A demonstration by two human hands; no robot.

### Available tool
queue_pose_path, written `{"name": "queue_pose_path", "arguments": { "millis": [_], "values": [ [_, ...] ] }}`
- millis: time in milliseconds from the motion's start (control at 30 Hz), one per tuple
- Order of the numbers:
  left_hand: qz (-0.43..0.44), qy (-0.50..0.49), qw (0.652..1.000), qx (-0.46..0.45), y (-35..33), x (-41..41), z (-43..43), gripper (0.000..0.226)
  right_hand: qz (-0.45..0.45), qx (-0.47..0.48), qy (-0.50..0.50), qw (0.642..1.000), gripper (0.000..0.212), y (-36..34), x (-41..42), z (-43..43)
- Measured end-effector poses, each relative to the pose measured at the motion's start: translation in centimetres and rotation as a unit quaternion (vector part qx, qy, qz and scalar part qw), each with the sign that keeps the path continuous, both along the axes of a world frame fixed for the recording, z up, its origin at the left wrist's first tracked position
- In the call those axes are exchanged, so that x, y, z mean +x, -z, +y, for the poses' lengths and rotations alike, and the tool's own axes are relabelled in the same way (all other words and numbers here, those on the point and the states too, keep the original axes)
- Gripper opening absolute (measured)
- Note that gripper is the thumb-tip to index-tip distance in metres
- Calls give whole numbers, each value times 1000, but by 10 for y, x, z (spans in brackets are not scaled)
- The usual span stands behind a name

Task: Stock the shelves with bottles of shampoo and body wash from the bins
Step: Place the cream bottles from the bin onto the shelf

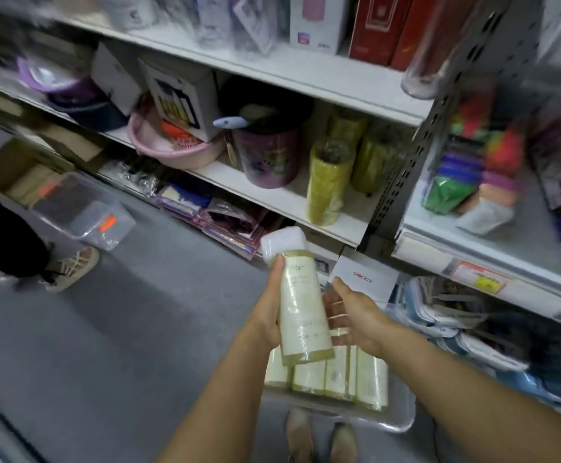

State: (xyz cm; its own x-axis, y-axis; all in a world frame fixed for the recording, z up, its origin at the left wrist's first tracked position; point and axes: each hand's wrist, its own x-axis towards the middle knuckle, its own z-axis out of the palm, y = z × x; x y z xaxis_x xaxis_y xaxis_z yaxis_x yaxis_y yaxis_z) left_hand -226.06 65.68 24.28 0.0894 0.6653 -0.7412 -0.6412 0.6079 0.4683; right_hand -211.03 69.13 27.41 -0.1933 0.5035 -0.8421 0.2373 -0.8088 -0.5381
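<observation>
Centre of frame: left hand (267, 317) grips cream bottle (301, 302) by its side, fingers curled round it, white cap pointing up toward the shelves. Right hand (352, 315) just beside the bottle, fingers straight and spread; contact unclear. Directly below, lower centre: clear bin (402, 419) holding a row of like bottles (339, 375). Middle shelf (272, 192), right of centre: yellow-green bottles (327, 185) standing upright. Left edge: second clear bin (82, 208) on the floor.

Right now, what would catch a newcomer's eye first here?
The cream bottle with a white cap, gripped in the left hand at the centre, right hand open beside it. Below it, a clear bin holds matching bottles; yellow-green bottles stand on the shelf above.
</observation>
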Motion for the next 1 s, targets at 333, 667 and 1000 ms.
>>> {"name": "queue_pose_path", "arguments": {
  "millis": [333, 667, 1000],
  "values": [
    [48, -7, 995, 93, -131, -2, 36, 87, 118, 48, -22, 992, 63, -113, -7, 5],
    [102, 8, 980, 170, -257, 16, 65, 71, 146, 209, -2, 967, 66, -221, 7, 18],
    [136, 95, 952, 256, -351, 66, 89, 71, 109, 408, -14, 906, 66, -303, 54, 15]
  ]
}}
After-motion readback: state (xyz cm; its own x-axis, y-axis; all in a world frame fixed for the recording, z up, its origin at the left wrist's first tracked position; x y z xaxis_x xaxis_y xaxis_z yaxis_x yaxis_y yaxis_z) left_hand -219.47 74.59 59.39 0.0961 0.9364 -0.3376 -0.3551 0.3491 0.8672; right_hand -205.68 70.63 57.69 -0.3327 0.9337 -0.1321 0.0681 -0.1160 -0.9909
